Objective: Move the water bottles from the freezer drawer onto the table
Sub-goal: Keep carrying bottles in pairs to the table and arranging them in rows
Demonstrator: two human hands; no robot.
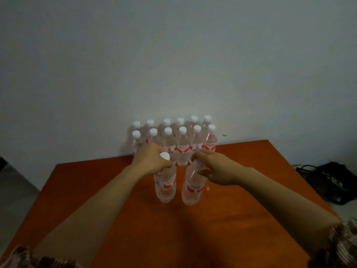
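Each hand grasps a bottle by its neck, the left hand [152,161] on one bottle [165,185] and the right hand [216,169] on another bottle [192,187], standing them on the orange table [251,219] at six o'clock of the two back rows [173,136], likely starting a third row.

Dim, soft-focus indoor scene with muted colours. The orange table [241,219] bows outward from wide-angle distortion; sleeves at its near corners smear, and faint shadows fall beside the arms

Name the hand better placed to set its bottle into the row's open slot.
Probably left: the left hand holds its bottle upright; the right hand's bottle tilts.
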